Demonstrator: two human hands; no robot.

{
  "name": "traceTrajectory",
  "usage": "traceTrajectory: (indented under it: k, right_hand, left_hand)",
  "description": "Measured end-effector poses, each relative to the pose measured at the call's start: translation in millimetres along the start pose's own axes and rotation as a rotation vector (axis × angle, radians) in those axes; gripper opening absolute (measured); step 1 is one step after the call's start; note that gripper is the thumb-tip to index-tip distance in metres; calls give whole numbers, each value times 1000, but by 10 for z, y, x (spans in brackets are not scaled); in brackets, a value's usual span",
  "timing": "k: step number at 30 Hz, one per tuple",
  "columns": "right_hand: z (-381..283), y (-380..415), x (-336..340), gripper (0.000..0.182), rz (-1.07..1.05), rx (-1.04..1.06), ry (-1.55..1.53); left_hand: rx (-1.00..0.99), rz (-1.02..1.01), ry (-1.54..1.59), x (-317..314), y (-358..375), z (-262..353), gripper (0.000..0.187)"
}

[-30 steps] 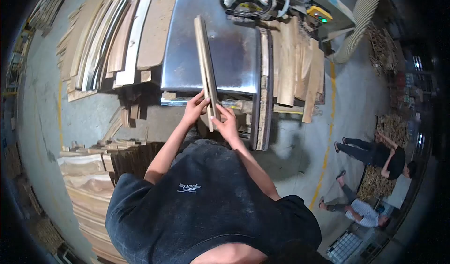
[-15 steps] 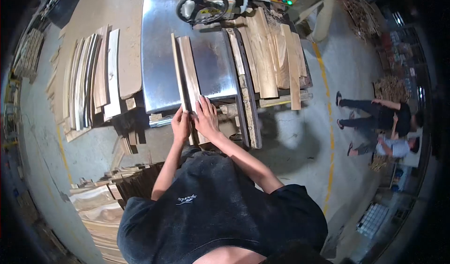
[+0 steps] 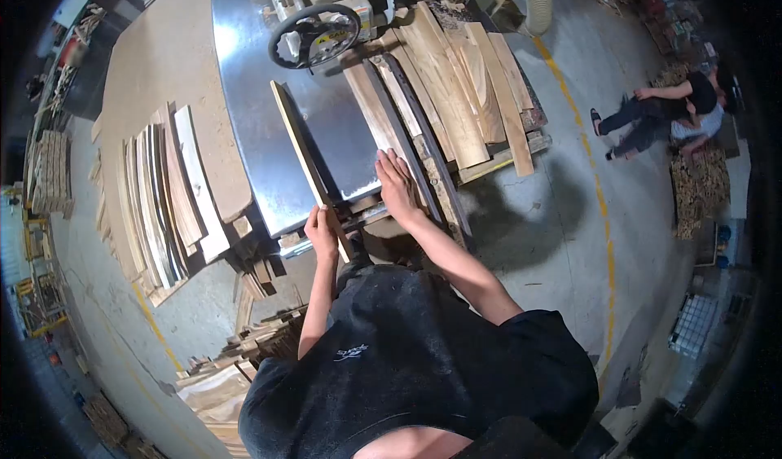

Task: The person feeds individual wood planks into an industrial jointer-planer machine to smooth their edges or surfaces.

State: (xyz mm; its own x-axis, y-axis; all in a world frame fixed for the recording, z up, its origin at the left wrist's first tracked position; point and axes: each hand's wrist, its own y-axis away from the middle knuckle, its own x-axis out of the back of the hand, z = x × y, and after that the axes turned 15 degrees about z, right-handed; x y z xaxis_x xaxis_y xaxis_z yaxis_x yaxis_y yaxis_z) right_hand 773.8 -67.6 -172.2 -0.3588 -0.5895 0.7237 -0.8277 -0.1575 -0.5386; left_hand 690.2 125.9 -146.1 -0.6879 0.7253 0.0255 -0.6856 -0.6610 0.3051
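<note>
My left hand (image 3: pixel 323 231) is closed around the near end of a narrow wooden strip (image 3: pixel 300 145), which stands on edge across the shiny metal machine table (image 3: pixel 252 109). Flat and with fingers stretched out, my right hand (image 3: pixel 397 186) rests on the near end of a wooden board (image 3: pixel 371 107). That board lies along the dark guide rail (image 3: pixel 405 137), its far end near the machine head. A black handwheel (image 3: pixel 352 29) sits on the machine beyond both pieces. Bare metal shows between the strip and the board.
Several wooden boards (image 3: pixel 448 84) lie right of the rail. More strips (image 3: pixel 155 190) line a brown side table (image 3: pixel 179 60) at left. Stacked wood (image 3: pixel 220 398) stands low at left. Two people (image 3: pixel 672 117) are beyond the yellow floor line (image 3: pixel 599 182) at right.
My right hand and the board have shifted right, up to the guide rail. My left hand keeps the narrow strip, now separated from the board. The camera view has turned somewhat.
</note>
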Motion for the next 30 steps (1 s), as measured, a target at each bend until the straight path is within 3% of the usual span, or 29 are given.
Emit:
traceTrajectory:
  k: [3,9,11,14,16,19,21,23,24,25,27,29,30]
  right_hand:
    - [37,-234,-164,35,42,8,37]
    - [162,-1025,-607,27,18,19,46]
    - [237,-1313,-885,22,65,-15,29]
    - [174,-1598,-775,20,8,95,126]
    - [205,-1714,-875,19,31,74,109]
    - [293,-1852,-1081,19,41,62,89]
    - [298,-2010,-1174,17,116,59,65]
    - [285,-2122,-1143,16,81,16,4]
    - [402,-2176,-1238,16,14,29,-66]
    - [322,-2218,-1179,17,59,-68,-169]
    - [404,-2182,-1420,21,189,-3,-284]
    - [63,-2014,-1202,18,110,-155,-402]
    - [-109,-1785,-1146,21,-12,-362,-533]
  left_hand:
    - [-12,-29,70,-148,-171,10,23]
    - [-14,-129,-98,-286,-566,275,27]
    - [57,-195,1,-303,-726,140,28]
    - [84,-210,70,-247,-779,46,27]
    - [108,-218,107,-250,-757,67,32]
    - [24,-236,-29,-212,-786,2,57]
    - [-17,-292,-83,-225,-793,11,60]
    - [28,-420,72,-229,-798,51,72]
    - [30,-428,35,-230,-825,97,73]
    - [65,-418,22,-233,-833,136,75]
    - [103,-442,-41,-151,-894,226,73]
    - [73,-420,139,-168,-851,322,68]
    - [105,-425,156,-154,-805,417,64]
